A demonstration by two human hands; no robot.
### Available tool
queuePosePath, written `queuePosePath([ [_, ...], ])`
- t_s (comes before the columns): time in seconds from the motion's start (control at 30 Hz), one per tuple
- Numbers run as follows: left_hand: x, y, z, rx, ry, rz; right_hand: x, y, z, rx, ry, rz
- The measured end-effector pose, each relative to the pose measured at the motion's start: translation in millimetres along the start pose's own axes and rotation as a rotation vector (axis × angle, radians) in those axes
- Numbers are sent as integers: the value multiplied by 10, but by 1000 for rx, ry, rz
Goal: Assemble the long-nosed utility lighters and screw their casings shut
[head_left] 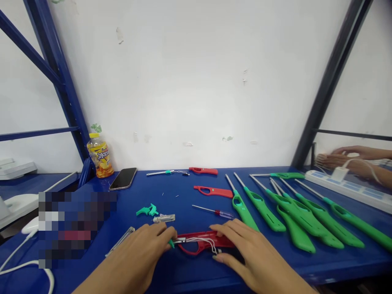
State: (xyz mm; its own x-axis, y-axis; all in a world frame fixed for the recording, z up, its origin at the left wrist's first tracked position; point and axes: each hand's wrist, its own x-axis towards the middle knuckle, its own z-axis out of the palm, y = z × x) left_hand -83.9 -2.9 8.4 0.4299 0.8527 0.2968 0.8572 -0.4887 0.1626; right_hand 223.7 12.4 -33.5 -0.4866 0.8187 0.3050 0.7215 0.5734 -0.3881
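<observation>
In the head view, we see the red lighter shell (pixel 202 235) between our hands, open-faced, with a ring-shaped trigger guard and thin white wires (pixel 211 241) curling inside. Our left hand (pixel 153 245) pinches the silvery metal tube (pixel 181 240) at the shell's end, a green bit (pixel 171 243) peeking out beneath its fingertips. Our right hand (pixel 245 247) spans the other end, thumb and fingers apart; whether it grips, we cannot tell.
</observation>
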Motion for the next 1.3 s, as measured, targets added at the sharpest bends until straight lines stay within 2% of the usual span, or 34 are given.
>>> queuePosePath([
  [0.1,-129,-21,90,30,38,93,-50,23,37,77,12,-25],
  [0.23,-261,-107,214,-4,124,95,-99,24,22,145,12,20],
  [0.37,-309,-126,262,-62,173,105,-90,-20,-1,149,-13,20],
  [0.57,-332,-101,328,-120,149,77,-45,-42,16,136,19,-31],
  [0.77,-327,-99,388,-173,177,51,-62,-26,19,123,61,-77],
  [1.0,-351,-83,326,-164,161,54,-66,-26,23,107,85,-134],
  [1.3,-411,-81,254,-158,-8,40,-72,-12,41,92,83,-120],
])
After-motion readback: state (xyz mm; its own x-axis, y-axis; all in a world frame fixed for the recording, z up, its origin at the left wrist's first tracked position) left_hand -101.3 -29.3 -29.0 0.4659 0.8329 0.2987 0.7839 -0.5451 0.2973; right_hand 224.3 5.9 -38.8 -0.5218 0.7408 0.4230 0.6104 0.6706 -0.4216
